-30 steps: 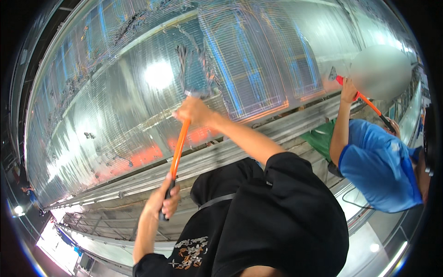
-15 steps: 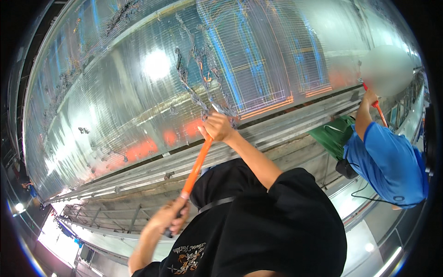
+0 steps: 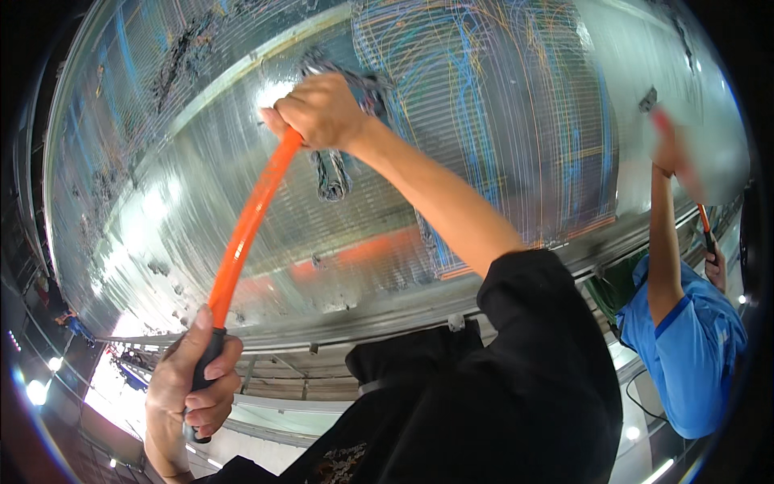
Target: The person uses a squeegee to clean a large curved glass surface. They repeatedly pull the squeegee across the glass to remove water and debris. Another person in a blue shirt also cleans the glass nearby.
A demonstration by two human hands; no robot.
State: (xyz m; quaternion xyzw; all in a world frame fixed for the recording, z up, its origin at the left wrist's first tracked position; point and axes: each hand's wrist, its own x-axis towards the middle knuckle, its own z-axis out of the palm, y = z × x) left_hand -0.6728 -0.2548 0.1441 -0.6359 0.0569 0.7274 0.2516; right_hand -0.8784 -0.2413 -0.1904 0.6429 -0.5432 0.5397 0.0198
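My left hand is wrapped round the black grip of a long scraper with an orange shaft. My right hand closes on the upper end of that shaft, hiding the blade now. Under the right hand spreads a large glossy panel with fine ribbing and blue and orange lines. Dark, crumpled scrapings lie on the panel just below the right hand, with more bunched behind its knuckles.
A co-worker in a blue shirt at the right also holds an orange-handled tool against the panel. A metal rail runs along the panel's near edge. More dark residue sticks to the panel's far left. A red-orange band shows near the rail.
Both my hands have moved with the scraper: the right up and left over the panel, the left out to the left. The scrapings have been pushed farther from the rail.
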